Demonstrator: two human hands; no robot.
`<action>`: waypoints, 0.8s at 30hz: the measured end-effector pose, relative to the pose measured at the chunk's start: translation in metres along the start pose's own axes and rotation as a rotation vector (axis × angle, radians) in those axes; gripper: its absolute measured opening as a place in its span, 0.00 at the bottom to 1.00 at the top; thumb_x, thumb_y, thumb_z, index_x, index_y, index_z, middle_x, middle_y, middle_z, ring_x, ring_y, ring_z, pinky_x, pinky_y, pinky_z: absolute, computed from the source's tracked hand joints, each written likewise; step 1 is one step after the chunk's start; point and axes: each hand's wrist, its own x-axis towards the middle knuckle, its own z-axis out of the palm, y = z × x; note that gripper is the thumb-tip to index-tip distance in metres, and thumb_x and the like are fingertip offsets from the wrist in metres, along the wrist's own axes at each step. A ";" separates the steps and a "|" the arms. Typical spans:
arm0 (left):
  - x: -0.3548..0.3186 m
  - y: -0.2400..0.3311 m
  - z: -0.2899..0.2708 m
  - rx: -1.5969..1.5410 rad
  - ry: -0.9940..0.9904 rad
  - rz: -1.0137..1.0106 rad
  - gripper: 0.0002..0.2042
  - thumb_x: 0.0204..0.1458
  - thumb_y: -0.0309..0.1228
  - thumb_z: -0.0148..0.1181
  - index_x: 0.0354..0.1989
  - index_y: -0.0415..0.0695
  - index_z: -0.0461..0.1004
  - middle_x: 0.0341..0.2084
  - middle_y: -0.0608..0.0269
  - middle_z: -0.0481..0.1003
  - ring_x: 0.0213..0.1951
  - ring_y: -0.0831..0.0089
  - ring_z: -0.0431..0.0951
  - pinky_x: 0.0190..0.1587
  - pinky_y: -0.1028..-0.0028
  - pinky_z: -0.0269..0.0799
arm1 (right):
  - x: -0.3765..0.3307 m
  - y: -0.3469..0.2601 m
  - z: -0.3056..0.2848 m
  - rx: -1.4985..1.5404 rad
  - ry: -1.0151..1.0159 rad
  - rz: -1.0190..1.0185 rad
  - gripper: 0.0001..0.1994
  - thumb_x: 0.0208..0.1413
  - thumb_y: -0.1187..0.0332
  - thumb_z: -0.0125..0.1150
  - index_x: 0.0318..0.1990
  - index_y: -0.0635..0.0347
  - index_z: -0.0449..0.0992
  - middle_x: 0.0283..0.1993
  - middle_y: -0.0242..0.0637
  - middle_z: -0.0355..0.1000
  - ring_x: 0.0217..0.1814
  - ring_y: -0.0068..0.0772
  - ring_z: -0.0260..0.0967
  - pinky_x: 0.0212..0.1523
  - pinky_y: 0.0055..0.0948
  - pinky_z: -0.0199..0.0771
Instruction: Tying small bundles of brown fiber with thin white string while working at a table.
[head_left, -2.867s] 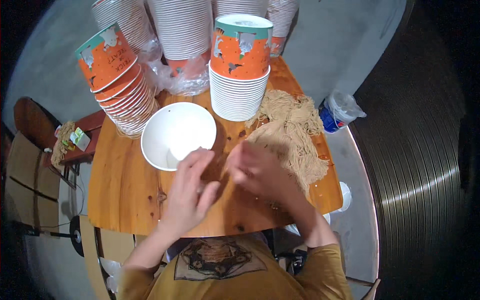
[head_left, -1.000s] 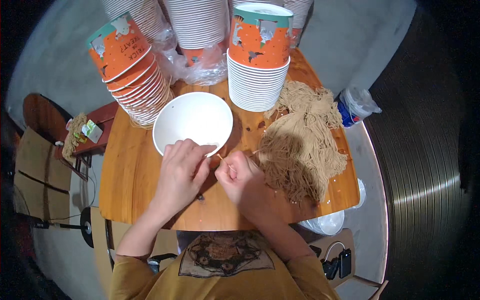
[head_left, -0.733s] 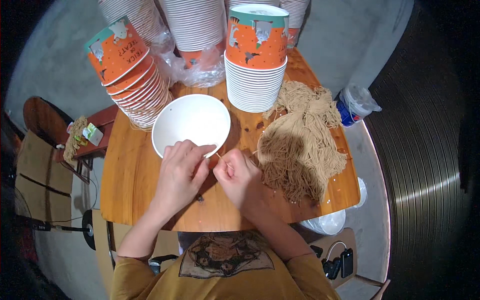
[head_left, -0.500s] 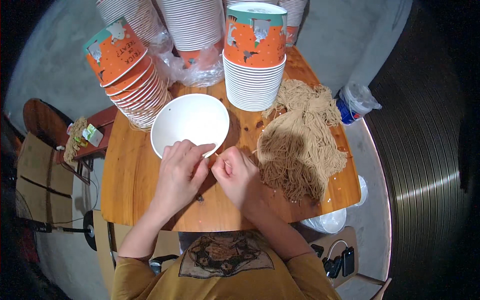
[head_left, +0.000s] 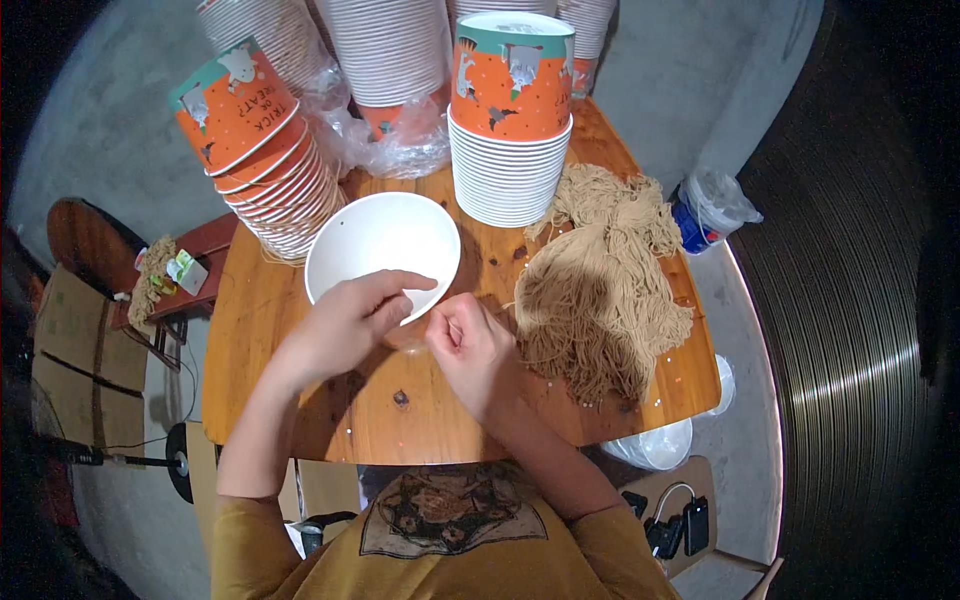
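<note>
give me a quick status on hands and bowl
Left hand at white bowl rim. Right hand curled beside it, contents unclear. Noodle pile right, cup stacks behind.

Cup stacks (head_left: 385,50) cut off at top; bowl (head_left: 380,245) rim partly behind hands.

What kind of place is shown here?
Probably a small food-packing spot: tall stacks of orange-and-white paper bowls, a heap of tan dry noodles on a round wooden table, bare concrete floor.

Bright overhead light on the wooden table (head_left: 300,420) — corners fall black, straight edges bow, focus stays sharp.
</note>
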 end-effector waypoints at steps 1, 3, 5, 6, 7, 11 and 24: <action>0.007 -0.002 -0.006 0.001 0.003 0.001 0.12 0.59 0.26 0.50 0.50 0.40 0.72 0.32 0.65 0.73 0.34 0.82 0.70 0.38 0.77 0.68 | 0.000 0.000 0.001 -0.018 0.006 0.008 0.08 0.46 0.79 0.60 0.29 0.59 0.66 0.25 0.41 0.68 0.25 0.43 0.70 0.25 0.37 0.70; 0.016 -0.006 -0.015 -0.110 -0.276 -0.180 0.12 0.60 0.31 0.50 0.50 0.43 0.72 0.27 0.62 0.73 0.32 0.76 0.71 0.38 0.75 0.68 | -0.001 -0.001 0.002 -0.010 0.005 0.009 0.08 0.46 0.79 0.60 0.29 0.59 0.66 0.25 0.41 0.68 0.25 0.43 0.71 0.25 0.37 0.70; 0.022 -0.020 -0.013 -0.132 -0.286 -0.113 0.10 0.60 0.32 0.51 0.46 0.42 0.72 0.23 0.68 0.69 0.29 0.79 0.67 0.35 0.77 0.66 | -0.002 0.001 0.002 -0.006 0.006 0.012 0.08 0.46 0.79 0.61 0.30 0.58 0.66 0.25 0.41 0.69 0.25 0.43 0.71 0.25 0.37 0.70; 0.024 -0.020 -0.013 -0.141 -0.311 -0.097 0.09 0.60 0.31 0.51 0.43 0.41 0.71 0.22 0.68 0.69 0.28 0.80 0.66 0.34 0.77 0.65 | -0.002 0.003 0.003 0.008 -0.004 0.017 0.08 0.46 0.78 0.61 0.30 0.58 0.66 0.26 0.42 0.69 0.25 0.43 0.71 0.25 0.37 0.70; 0.026 -0.020 -0.013 -0.151 -0.335 -0.081 0.07 0.60 0.31 0.51 0.40 0.41 0.71 0.22 0.69 0.68 0.28 0.80 0.65 0.33 0.78 0.64 | -0.002 0.003 0.003 0.022 -0.014 0.021 0.08 0.46 0.78 0.61 0.30 0.58 0.67 0.26 0.42 0.69 0.25 0.44 0.71 0.25 0.37 0.70; 0.023 -0.017 -0.009 -0.146 -0.280 -0.081 0.06 0.59 0.30 0.51 0.36 0.40 0.69 0.22 0.68 0.69 0.28 0.80 0.66 0.33 0.78 0.65 | -0.001 0.002 -0.002 0.044 -0.022 0.026 0.08 0.48 0.77 0.61 0.32 0.59 0.68 0.23 0.41 0.68 0.22 0.39 0.70 0.23 0.35 0.69; 0.007 0.016 -0.007 -0.366 0.033 -0.189 0.05 0.60 0.28 0.50 0.35 0.40 0.67 0.26 0.70 0.69 0.29 0.83 0.71 0.32 0.80 0.69 | 0.036 0.007 -0.019 0.516 -0.510 0.506 0.07 0.58 0.67 0.58 0.39 0.59 0.72 0.19 0.25 0.65 0.15 0.12 0.56 0.15 0.20 0.53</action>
